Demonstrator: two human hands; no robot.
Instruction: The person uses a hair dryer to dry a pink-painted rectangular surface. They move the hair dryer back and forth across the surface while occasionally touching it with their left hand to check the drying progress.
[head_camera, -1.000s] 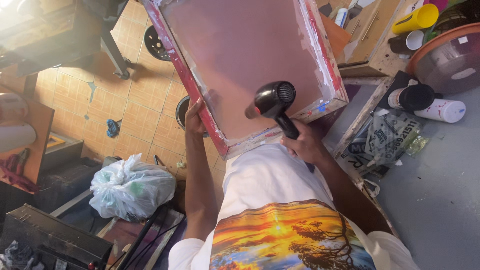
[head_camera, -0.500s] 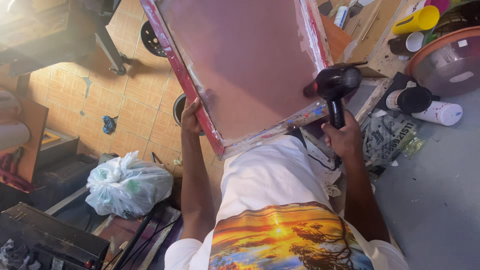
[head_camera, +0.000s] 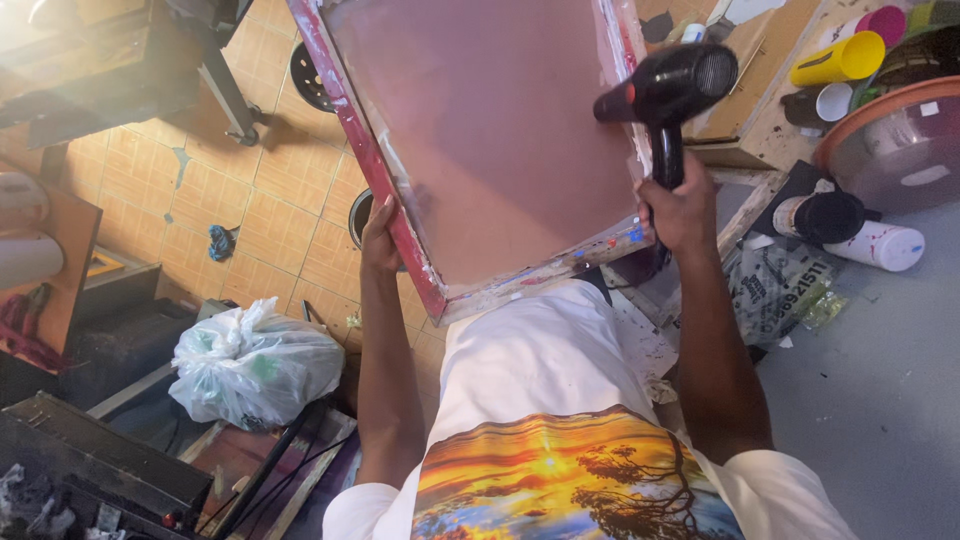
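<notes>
A large printing screen (head_camera: 490, 140) with a paint-stained red and white frame and a pinkish mesh is held up tilted in front of me. My left hand (head_camera: 380, 235) grips its left frame edge. My right hand (head_camera: 680, 210) holds a black hair dryer (head_camera: 665, 90) by the handle, with the body over the screen's right edge and the nozzle pointing left across the mesh. Below is my white shirt (head_camera: 560, 420) with a sunset print.
A grey table (head_camera: 880, 380) at the right carries a white bottle with a black cap (head_camera: 850, 225), a clear bowl with an orange rim (head_camera: 895, 140) and a yellow cup (head_camera: 840, 60). A tied white plastic bag (head_camera: 255, 360) lies on the tiled floor (head_camera: 250, 190).
My right hand has carried the hair dryer from the screen's lower middle to its right edge and upward. My left hand keeps its hold on the frame.
</notes>
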